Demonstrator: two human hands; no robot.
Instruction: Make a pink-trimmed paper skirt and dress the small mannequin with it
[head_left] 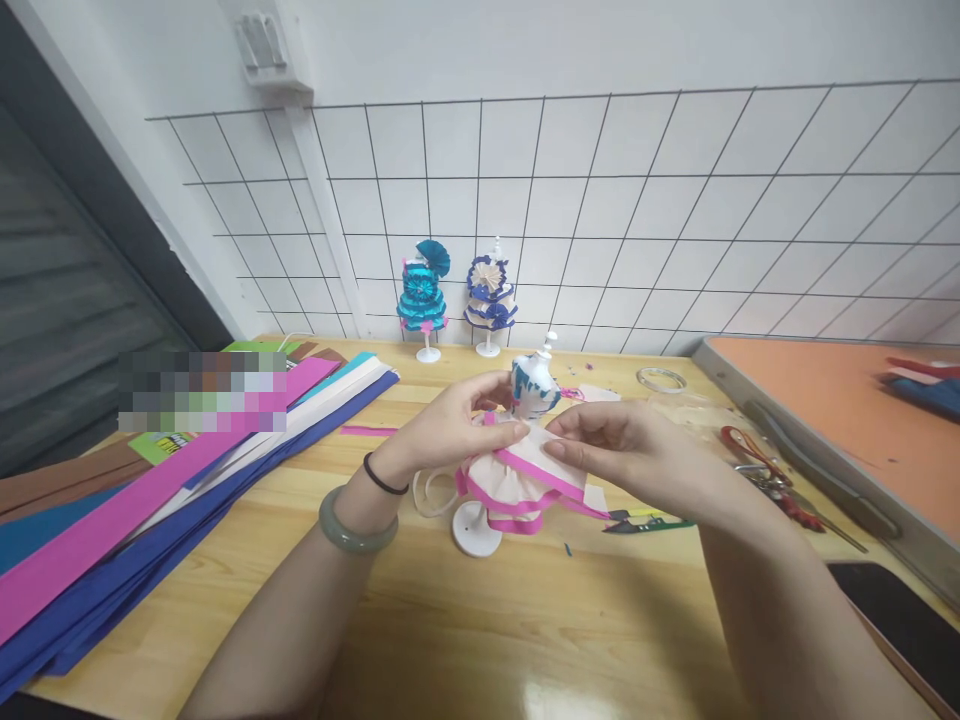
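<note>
A small white dress form (535,385) with teal patches on its torso leans to the right, its round base (477,528) tilted at the table. Around its waist sits a cream paper skirt (510,480) with pink edging in layers. My left hand (480,425) is closed around the form's waist, the thumb pressing the skirt's top edge. Between the thumb and fingers of my right hand (592,440) is the right part of a pink-edged cream paper strip (541,458), which lies over the skirt. The fingertips behind the form are hidden.
Two finished-looking forms, one in a teal dress (422,295) and one in a cream-and-blue dress (490,290), stand by the wall. Long crepe paper sheets (225,430) lie left. Thread snips (649,521), a tape roll (661,380), scissors (750,450) and a phone (900,620) lie right.
</note>
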